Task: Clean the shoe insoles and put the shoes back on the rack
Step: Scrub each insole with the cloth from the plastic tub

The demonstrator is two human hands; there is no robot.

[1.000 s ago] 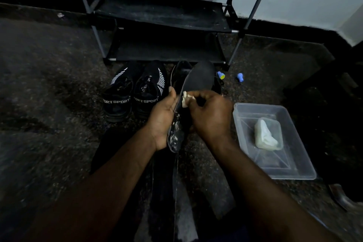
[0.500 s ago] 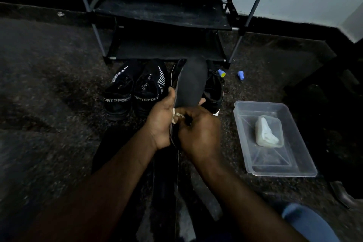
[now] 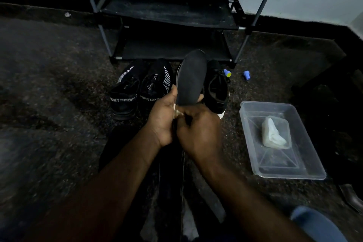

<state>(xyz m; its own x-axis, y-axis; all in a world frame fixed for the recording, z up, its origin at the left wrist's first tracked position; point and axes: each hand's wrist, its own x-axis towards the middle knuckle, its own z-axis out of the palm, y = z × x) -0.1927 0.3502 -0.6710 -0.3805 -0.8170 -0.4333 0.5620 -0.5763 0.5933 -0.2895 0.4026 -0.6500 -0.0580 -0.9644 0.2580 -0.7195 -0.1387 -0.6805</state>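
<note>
**Both hands on a dark insole, in front of the rack**

The left hand [image 3: 164, 120] grips the lower part of the insole [image 3: 191, 78], fingers wrapped behind it and the thumb lying up its left edge. The right hand [image 3: 198, 129] is curled, pinching a small pale cloth [image 3: 177, 112] against the insole's lower end, just beside the left thumb.

Everything sits on a dark speckled floor [image 3: 49, 84]. The black rack [image 3: 169, 12] with grey poles stands against a pale wall. In front of it rest two black shoes lettered SPORT [image 3: 125, 94], side by side with heels toward the person. A third black shoe [image 3: 217, 90] with a white sole sits just right of the insole, partly hidden by it. Two small blue caps [image 3: 247, 75] lie near the rack's right foot. Further right is a clear plastic tray [image 3: 306, 165] holding a pale packet [image 3: 275, 133].

The insole is held above the floor between the person and the rack. Its long axis runs away from the person, its rounded toe end pointing at the rack and leaning slightly right.
</note>
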